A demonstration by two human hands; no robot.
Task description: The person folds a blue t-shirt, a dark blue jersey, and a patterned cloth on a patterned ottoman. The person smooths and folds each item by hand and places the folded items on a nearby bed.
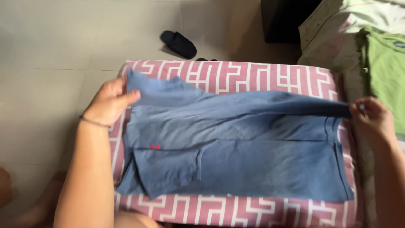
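- Two bare hands hold one blue shirt (236, 147) over a cushion (236, 74) with a pink cover and a white maze pattern
- The left hand (110, 102) pinches the shirt's left edge near the top corner, thumb on top of the cloth, fingers under it; a thin band sits on that wrist
- The right hand (371, 118) is closed on the shirt's right edge, gripping a narrow fold of cloth between the fingertips
- Between the hands the upper part of the shirt is lifted and stretched into a long fold, raised above the lower part
- The lower part lies flat on the cushion, with a small red mark near its left side and a sleeve tucked across the front
- The shirt covers most of the cushion; the pattern shows along the far edge and the near edge
- A dark slipper (179, 43) lies on the pale tiled floor (55, 46) beyond the cushion, well apart from the hands
- A green garment (386, 71) lies to the right on a pale floral sheet (333, 38), near the right hand but not touching it
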